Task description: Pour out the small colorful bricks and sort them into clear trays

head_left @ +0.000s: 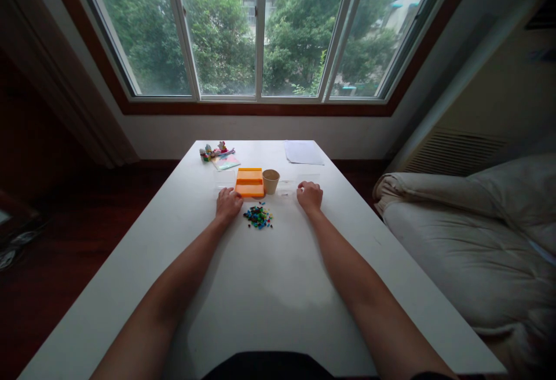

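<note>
My left hand (229, 203) rests on the white table beside the lower left corner of an orange tray (249, 182), its fingers bent and partly hidden. My right hand (310, 195) lies on the table to the right, fingers curled in, at the edge of a clear plastic container (285, 189). Between tray and container stands a brown paper cup (271, 181). A loose pile of small colourful pieces (258, 216) is spread on the table between my hands, nearer to me than the tray. Another clear container (223, 179) sits left of the tray.
At the back left of the table (269, 287) are small assembled toy figures (217, 151) and a pastel card (226, 162). White paper sheets (303, 152) lie at the back right. A padded sofa (460, 247) stands right of the table, and a window is beyond it.
</note>
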`<state>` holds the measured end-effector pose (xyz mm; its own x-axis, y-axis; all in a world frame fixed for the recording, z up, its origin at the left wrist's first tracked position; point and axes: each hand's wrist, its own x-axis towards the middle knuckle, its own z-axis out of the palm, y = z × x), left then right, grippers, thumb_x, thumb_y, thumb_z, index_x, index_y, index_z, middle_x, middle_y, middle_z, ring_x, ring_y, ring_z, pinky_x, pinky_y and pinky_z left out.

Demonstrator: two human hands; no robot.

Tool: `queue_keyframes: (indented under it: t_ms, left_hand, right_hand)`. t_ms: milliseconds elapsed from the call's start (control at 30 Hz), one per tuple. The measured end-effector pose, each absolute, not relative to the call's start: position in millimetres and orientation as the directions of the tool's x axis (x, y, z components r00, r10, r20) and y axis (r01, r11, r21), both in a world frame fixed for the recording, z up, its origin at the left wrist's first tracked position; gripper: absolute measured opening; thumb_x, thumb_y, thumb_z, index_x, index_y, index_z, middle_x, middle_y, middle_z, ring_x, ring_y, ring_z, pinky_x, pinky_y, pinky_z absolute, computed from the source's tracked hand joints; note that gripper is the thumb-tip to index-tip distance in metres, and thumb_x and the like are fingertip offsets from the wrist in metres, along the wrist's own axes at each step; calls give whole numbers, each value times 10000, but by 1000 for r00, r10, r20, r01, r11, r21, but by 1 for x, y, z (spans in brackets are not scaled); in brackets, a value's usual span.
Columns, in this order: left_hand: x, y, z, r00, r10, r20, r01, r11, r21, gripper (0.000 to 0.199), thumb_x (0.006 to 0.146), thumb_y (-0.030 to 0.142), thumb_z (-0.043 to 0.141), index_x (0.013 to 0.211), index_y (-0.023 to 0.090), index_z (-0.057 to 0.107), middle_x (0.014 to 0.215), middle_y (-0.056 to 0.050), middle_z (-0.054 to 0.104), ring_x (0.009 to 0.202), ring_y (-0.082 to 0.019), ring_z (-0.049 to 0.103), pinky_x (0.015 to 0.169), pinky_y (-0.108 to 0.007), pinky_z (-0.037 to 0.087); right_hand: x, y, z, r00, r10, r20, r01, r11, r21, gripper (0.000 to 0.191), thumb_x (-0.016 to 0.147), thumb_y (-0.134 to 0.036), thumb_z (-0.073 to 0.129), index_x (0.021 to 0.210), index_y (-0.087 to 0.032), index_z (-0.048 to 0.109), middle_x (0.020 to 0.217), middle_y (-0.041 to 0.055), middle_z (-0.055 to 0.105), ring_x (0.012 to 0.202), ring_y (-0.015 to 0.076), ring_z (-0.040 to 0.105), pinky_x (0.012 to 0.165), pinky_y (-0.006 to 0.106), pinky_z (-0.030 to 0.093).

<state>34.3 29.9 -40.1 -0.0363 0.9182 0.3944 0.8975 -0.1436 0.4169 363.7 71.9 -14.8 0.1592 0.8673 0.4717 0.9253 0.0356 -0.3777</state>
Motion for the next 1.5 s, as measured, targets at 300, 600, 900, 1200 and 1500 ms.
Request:
queue_keyframes:
  t_ms: [300, 600, 900, 1200, 1500]
  left_hand:
    - [36, 28, -38, -39, 918, 396, 896, -144, 421, 251, 870, 327, 583, 1034, 222, 741, 1345, -94, 582, 1340, -294, 393, 1182, -445, 277]
    - [36, 29, -40, -41, 918, 395, 893, -144, 427, 236, 880, 338, 584, 1018, 221, 735, 1344, -90, 580, 1326, -282, 402, 1180, -441, 267]
    - [35, 31, -44, -23, 906, 423, 894, -171, 415, 220, 880, 332, 590, 990, 214, 740, 1322, -98, 593, 1318, -282, 416, 1182, -449, 271]
    - [36, 28, -42, -26, 909, 417, 886, -173, 431, 212, 862, 311, 603, 991, 213, 739, 1329, -96, 590, 1334, -289, 398, 1180, -460, 269]
    - [36, 27, -40, -27, 915, 403, 885, -166, 436, 212, 854, 315, 609, 996, 221, 736, 1339, -90, 584, 1338, -299, 394, 1170, -467, 285]
  right_hand:
    - [362, 77, -25, 162, 903, 397, 930, -5, -368, 174, 843, -202, 555, 952, -209, 690, 969, 109, 704, 982, 279, 579, 859, 386, 360]
    - [359, 77, -29, 126, 915, 384, 930, 25, -365, 176, 862, -206, 546, 970, -215, 683, 936, 61, 720, 925, 233, 606, 866, 351, 355]
    - [355, 75, -29, 70, 903, 423, 945, 75, -318, 210, 880, -237, 565, 1049, -224, 689, 1018, 70, 688, 1002, 242, 571, 905, 344, 349]
    - [353, 71, -28, 32, 898, 438, 944, 117, -309, 158, 906, -298, 605, 1016, -237, 702, 1048, 81, 648, 1036, 255, 533, 923, 360, 344]
    - [353, 71, -27, 27, 895, 446, 936, 134, -325, 117, 908, -293, 619, 953, -229, 706, 1046, 84, 637, 1040, 253, 523, 897, 350, 358]
